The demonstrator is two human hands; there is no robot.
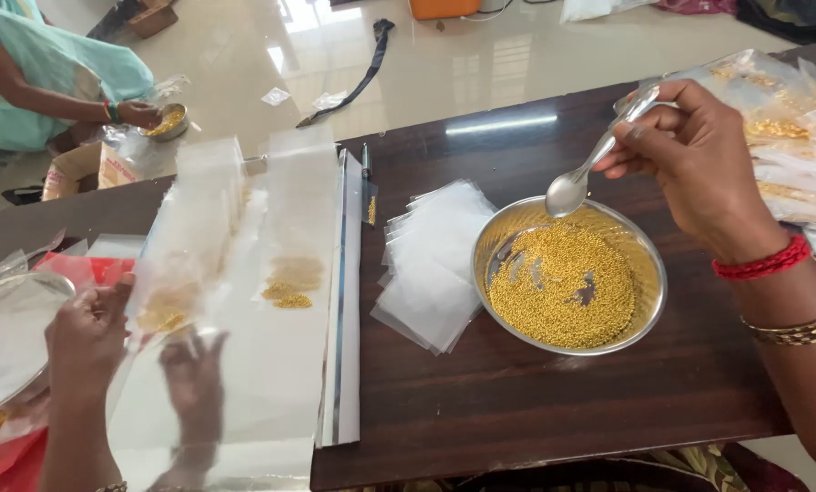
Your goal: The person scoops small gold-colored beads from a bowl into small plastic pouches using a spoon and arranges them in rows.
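Note:
My right hand (699,155) grips a steel spoon (579,178) by the handle, with its empty scoop hovering over the far rim of a steel bowl (649,305). The bowl holds small yellow grains (554,287). My left hand (85,342) holds up a clear plastic pouch (198,273) at the lower left, and its fingers show through the film. A little yellow grain (285,293) lies inside the pouch. The bowl stands on a dark wooden table (535,410).
A stack of empty clear pouches (431,264) lies left of the bowl. Filled packets (790,137) pile up at the far right. A long white bar (344,301) runs along the table edge. A steel plate (3,337) sits at far left. Another person (35,73) works at a small bowl (169,121).

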